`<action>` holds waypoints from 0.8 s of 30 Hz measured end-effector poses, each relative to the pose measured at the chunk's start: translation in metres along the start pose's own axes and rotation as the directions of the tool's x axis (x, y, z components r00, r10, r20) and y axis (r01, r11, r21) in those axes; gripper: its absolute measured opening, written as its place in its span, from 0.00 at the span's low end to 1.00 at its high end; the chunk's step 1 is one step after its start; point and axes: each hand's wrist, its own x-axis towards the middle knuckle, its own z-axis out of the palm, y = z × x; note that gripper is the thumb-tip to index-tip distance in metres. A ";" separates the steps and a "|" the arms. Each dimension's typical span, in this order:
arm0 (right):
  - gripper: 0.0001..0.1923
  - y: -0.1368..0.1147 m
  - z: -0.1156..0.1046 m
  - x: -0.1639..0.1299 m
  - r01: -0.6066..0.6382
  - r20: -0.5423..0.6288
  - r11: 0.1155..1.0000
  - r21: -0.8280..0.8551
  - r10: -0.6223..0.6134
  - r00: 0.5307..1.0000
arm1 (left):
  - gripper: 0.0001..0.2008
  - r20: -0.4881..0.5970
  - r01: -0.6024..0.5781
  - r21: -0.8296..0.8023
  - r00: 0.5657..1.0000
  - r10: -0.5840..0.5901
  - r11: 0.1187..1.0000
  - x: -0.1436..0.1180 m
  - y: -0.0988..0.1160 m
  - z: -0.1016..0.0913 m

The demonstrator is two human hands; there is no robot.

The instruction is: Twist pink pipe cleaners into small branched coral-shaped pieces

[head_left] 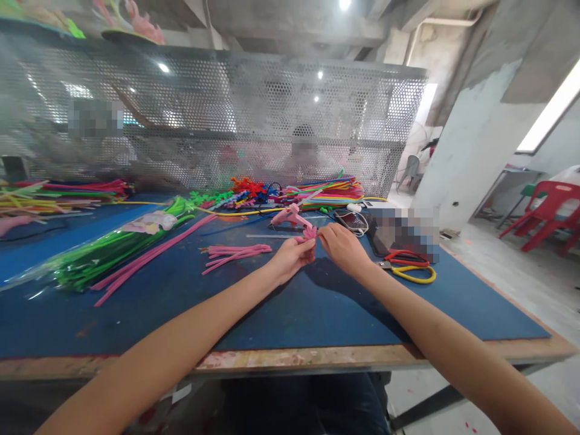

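Note:
My left hand [293, 258] is closed round a small pink pipe-cleaner flower [310, 232], whose looped petals stick up above the fingers. Close on its right, my right hand [341, 243] has its fingers pinched together at the flower's edge; what lies between those fingertips is hidden. Just behind the hands stands a pink glue gun [292, 216]. To the left of my left hand lies a small bunch of short pink pipe cleaners [238, 251]. Scissors with red and yellow handles [414, 274] rest beside my right forearm.
A bag of green pipe cleaners [109, 251] and long pink pipe cleaners [154, 257] lie at left. Colourful pipe cleaners [324, 192] are piled at the back before a perforated metal screen [254, 121]. A white cable [357, 222] lies behind my right hand. The blue tabletop [272, 326] has a wooden front edge.

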 end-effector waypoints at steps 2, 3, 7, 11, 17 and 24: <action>0.10 -0.001 0.000 -0.002 -0.025 -0.019 0.996 0.091 0.027 0.999 | 0.15 -0.034 -0.008 -0.021 0.999 0.007 1.000 0.000 -0.001 -0.002; 0.10 -0.001 -0.001 -0.004 -0.028 -0.024 0.991 0.134 0.031 0.999 | 0.15 -0.036 -0.017 -0.015 0.999 0.016 1.000 0.000 0.000 -0.003; 0.12 0.004 -0.003 -0.007 -0.031 -0.040 0.975 0.220 0.041 0.998 | 0.14 -0.021 -0.032 0.046 0.999 0.033 0.998 -0.002 0.001 -0.004; 0.12 0.009 -0.006 -0.006 0.029 -0.066 0.976 0.217 -0.015 0.998 | 0.14 -0.017 -0.019 0.051 1.000 0.020 0.999 -0.003 0.002 -0.003; 0.13 0.012 -0.007 -0.005 0.105 -0.101 0.969 0.225 -0.083 0.991 | 0.14 -0.029 -0.017 0.038 0.999 0.019 0.999 -0.002 0.000 -0.004; 0.10 -0.007 -0.003 -0.006 -0.153 -0.072 0.903 0.402 0.198 0.978 | 0.15 -0.042 -0.097 0.060 0.994 0.100 0.993 -0.005 -0.002 -0.001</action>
